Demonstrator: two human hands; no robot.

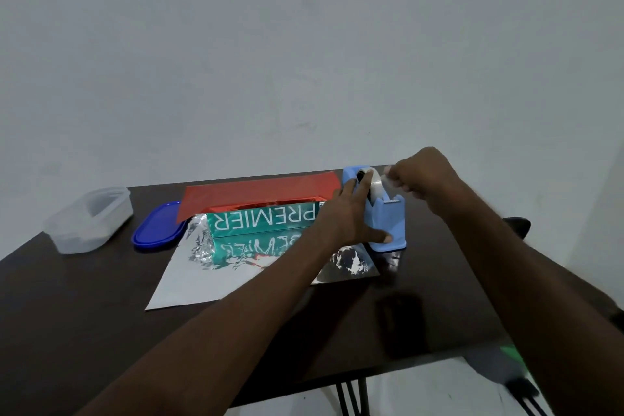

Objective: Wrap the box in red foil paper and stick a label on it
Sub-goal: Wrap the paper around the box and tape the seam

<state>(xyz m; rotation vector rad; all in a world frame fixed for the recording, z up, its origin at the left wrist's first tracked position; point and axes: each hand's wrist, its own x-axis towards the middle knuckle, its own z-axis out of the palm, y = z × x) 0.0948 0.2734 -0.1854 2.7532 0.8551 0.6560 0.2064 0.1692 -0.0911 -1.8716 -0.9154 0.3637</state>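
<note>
A teal box (263,220) printed PREMIER lies on a sheet of foil paper (192,280), silver side up. The sheet's far flap (260,194) shows red and is folded over the box's top. Just right of the box stands a light blue tape dispenser (388,223). My left hand (347,216) grips the dispenser's left side, thumb near its base. My right hand (418,176) pinches the loose end of clear tape (380,184) above the dispenser.
The dark table (101,307) carries a clear plastic container (89,219) at the far left and its blue lid (158,226) next to it. A dark object (518,224) sits at the table's right edge. The front edge runs low in the view.
</note>
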